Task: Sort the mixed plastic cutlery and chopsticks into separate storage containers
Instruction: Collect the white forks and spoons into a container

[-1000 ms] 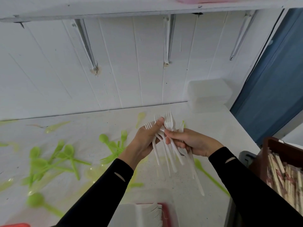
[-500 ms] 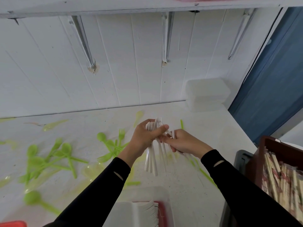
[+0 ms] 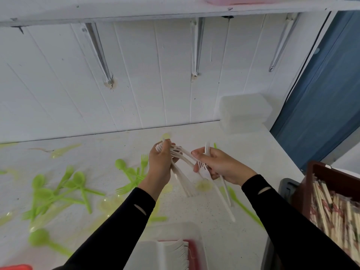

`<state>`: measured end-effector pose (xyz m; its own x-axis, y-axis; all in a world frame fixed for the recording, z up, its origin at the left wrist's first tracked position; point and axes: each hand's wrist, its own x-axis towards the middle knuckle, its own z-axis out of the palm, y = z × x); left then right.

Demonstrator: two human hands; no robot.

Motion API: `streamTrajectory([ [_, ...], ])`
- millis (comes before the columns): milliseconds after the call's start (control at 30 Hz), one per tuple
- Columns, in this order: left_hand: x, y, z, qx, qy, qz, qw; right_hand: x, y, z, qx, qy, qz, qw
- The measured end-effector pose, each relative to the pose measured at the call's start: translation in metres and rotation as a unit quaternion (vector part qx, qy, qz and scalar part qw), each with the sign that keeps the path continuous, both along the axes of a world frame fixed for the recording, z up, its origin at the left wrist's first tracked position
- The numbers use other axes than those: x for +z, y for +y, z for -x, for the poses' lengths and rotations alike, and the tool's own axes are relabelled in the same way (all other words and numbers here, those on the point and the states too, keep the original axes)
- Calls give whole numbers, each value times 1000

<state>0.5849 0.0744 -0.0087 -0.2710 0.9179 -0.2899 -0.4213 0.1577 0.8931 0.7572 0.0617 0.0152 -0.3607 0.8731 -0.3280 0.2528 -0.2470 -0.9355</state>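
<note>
Fingers (image 3: 197, 154) of left hand (image 3: 158, 167), right hand (image 3: 222, 166) round forks (image 3: 184, 183)

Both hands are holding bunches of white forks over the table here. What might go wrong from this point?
1. The white forks splay and cross between the left hand and right hand, so a few may slip out and fall.
2. Dropped forks would likely land among the green cutlery on the table, mixing sorted with unsorted.
3. Crossed forks may snag when the bunches are merged.
</note>
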Motion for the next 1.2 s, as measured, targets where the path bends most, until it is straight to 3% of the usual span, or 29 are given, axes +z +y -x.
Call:
streamTrajectory([
  [133,3,3,8,96,-41,-50,993,-4,5,-12,-55,-36,20,998],
  [233,8,1,8,99,-45,-67,992,-9,8,-20,-124,-60,15,990],
  [300,9,-3,4,34,11,-49,998,-8,9,-20,-165,-21,-4,986],
  [400,8,-14,-7,-163,121,-6,979,-2,6,-10,-186,34,-57,980],
  [500,12,-24,-17,-295,131,29,946,-3,3,2,-192,80,-71,976],
  [633,16,-21,-11,-379,93,6,921,-3,1,9,-193,90,-67,975],
  [800,17,-23,-12,-371,74,34,925,-3,1,10,-217,76,-74,970],
  [900,16,-24,-15,-334,74,50,938,-4,3,8,-245,-11,-82,966],
  [967,15,-20,-13,-287,49,54,955,-4,6,6,-242,-38,-34,969],
  [1100,15,-17,-7,-261,30,33,964,-5,9,5,-223,111,96,964],
  [1200,15,-19,-7,-288,37,30,956,-3,5,6,-200,100,90,970],
])
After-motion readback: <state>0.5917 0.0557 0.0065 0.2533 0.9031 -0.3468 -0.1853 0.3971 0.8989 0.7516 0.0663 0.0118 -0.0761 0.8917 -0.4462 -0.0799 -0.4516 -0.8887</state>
